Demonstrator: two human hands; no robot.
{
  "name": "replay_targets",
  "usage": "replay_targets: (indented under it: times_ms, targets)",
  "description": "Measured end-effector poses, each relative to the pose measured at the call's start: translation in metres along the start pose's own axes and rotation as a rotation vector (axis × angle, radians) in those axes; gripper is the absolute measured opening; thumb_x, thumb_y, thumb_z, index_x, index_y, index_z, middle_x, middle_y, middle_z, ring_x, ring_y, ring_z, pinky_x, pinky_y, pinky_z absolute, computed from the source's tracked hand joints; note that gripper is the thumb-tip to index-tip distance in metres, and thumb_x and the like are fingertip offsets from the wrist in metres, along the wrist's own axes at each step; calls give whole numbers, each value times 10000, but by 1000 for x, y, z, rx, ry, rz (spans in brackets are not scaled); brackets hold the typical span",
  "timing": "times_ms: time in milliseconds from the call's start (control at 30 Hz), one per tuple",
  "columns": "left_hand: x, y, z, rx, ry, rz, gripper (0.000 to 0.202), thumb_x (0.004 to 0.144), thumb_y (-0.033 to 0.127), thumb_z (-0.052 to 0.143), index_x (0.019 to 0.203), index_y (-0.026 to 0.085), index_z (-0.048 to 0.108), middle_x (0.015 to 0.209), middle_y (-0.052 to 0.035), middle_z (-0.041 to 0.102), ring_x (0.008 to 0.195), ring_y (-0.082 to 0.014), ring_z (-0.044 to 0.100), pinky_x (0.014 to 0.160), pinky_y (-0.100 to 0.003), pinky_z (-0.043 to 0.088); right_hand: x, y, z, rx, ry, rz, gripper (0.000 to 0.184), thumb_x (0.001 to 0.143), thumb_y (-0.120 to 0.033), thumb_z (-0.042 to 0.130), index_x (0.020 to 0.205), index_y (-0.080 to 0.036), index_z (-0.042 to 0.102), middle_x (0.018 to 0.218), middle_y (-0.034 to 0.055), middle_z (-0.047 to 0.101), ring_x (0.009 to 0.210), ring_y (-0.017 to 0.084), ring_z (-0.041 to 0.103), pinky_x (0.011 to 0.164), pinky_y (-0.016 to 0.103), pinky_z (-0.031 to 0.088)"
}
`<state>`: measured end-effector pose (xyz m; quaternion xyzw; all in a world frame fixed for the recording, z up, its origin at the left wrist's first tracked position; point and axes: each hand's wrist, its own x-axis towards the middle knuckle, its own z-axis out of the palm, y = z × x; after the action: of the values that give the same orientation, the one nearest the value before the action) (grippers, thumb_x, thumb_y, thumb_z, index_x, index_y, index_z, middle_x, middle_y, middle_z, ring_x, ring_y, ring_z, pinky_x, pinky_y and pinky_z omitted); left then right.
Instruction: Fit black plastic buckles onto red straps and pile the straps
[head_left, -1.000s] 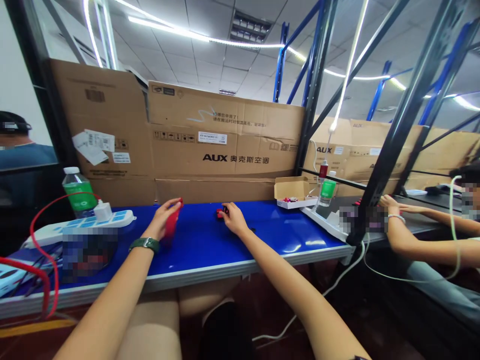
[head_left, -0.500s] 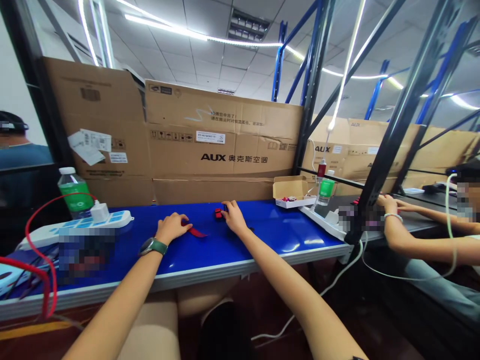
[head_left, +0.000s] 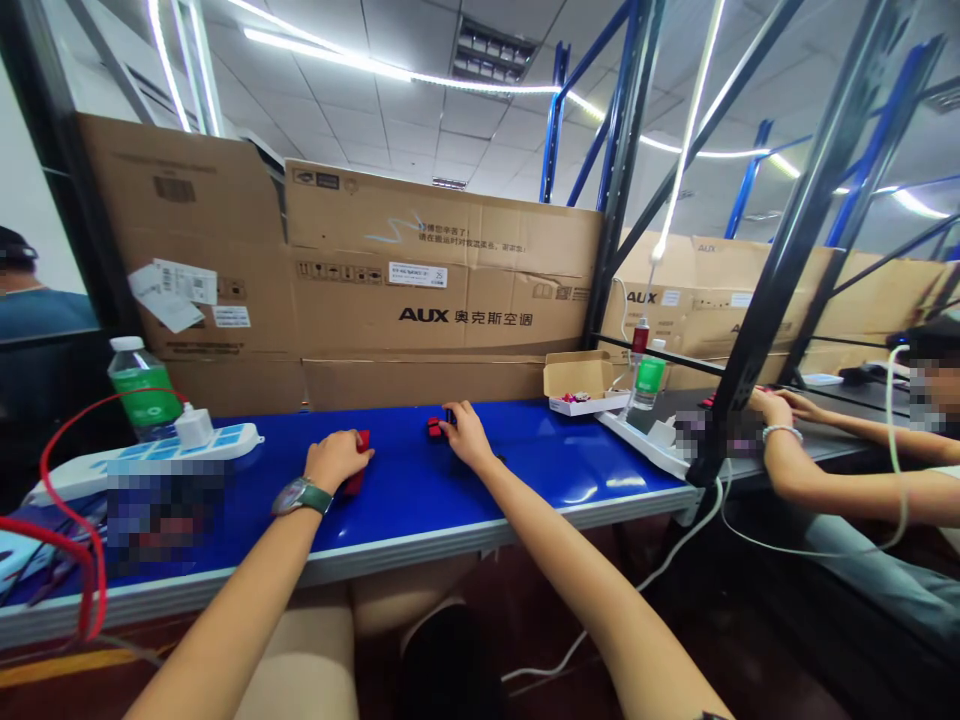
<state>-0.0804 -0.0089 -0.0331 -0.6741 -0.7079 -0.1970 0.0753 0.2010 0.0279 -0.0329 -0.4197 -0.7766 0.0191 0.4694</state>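
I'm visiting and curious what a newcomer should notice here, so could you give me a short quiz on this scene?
1. True or false: the watch is on the person's right wrist.
2. What are the fingers of the right hand touching? A) the green-labelled bottle; B) a small red-and-black piece; C) a cardboard box.
3. The left hand lies over a red strip. Which is nearer to that hand, the white power strip or the small open carton?

Key: 1. False, it is on the other wrist. 2. B. 3. The white power strip.
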Motion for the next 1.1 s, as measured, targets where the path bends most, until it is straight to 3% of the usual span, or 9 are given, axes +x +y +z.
replay_targets:
  times_ms: [100,233,400,500,633,733,867,1000,1100]
  targets:
    - [-3,7,-2,21,18,1,229,762,357,621,869,191,737,904,-176,747,890,-332,712,772,-368,513,0,1,0,4,2,-10,304,899,-200,639,1200,-208,597,1144,89,585,989,200,604,929,342,489]
    - [-2,12,-5,-26,110,23,221,723,190,592,892,157,731,886,-188,746,884,-333,721,766,-361,519,1,2,1,34,30,-32,285,896,-208,651,1178,-201,607,1119,89,601,972,203,604,933,347,492]
    - [9,-6,-4,-367,114,-50,220,768,220,601,950,194,721,819,-77,774,831,-248,731,735,-286,518,2,2,1,33,38,-36,276,900,-225,653,1170,-190,612,1120,96,613,984,208,605,937,344,490]
    - [8,-18,0,-269,120,-73,228,760,192,596,927,212,749,854,-85,776,863,-269,724,738,-303,510,2,3,1,14,20,-20,277,905,-248,656,1170,-179,615,1125,102,615,1001,213,605,937,344,486]
    - [3,-17,1,-2,107,-26,293,759,188,601,989,242,775,1108,-135,742,1006,-339,695,809,-377,501,3,4,2,-40,19,7,292,912,-245,641,1193,-172,612,1153,116,591,1058,228,583,964,359,469]
    - [2,-7,-1,45,42,63,447,793,120,512,1178,219,717,1231,-151,695,1112,-329,665,868,-391,491,2,6,1,-126,42,87,287,910,-213,622,1196,-188,615,1170,133,567,1086,261,564,966,399,455]
    - [-1,0,-2,139,-102,98,478,809,75,453,1228,162,667,1209,-175,688,1084,-327,671,890,-443,480,-2,11,-7,-303,53,292,307,864,-114,600,1156,-203,634,1183,172,557,1101,309,546,926,453,439]
    - [-6,-3,-3,219,-64,83,471,789,59,489,1219,171,646,1186,-164,686,1080,-331,658,921,-498,441,-4,16,-18,-492,-70,536,366,827,-132,616,1189,-185,629,1251,181,547,1184,338,500,952,494,402]
    - [-7,0,-6,179,0,103,451,770,47,508,1178,179,648,1148,-145,694,1075,-322,648,936,-504,409,-4,13,-21,-542,-151,539,345,883,-192,556,1221,-193,627,1286,179,539,1230,344,460,967,514,375]
